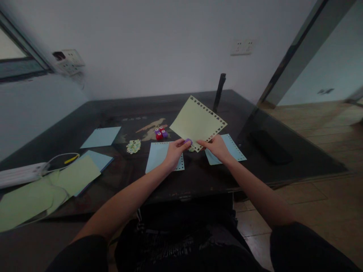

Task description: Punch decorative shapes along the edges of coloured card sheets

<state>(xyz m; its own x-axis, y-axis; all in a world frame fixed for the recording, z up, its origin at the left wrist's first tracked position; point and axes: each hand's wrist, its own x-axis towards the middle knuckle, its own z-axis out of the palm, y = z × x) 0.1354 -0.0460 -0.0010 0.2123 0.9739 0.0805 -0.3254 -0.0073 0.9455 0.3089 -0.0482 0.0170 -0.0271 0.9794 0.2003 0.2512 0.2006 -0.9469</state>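
My left hand (176, 152) is closed on a small purple punch (188, 142) at the near left edge of a pale green sheet (197, 121). The sheet is raised above the table and has shaped holes along two edges. My right hand (217, 147) pinches the sheet near its lower corner. Two light blue sheets with punched edges lie below, one (157, 155) under my left hand and one (233, 149) beside my right hand. A few paper bits (191, 149) show beneath the green sheet.
Red and purple punches (161, 133) stand left of the hands, near a pile of paper cutouts (133, 146). A blue sheet (102, 136), green sheets (81, 173) and a white power strip (22, 174) lie left. A black post (219, 92) rises behind; a dark flat object (270, 146) lies right.
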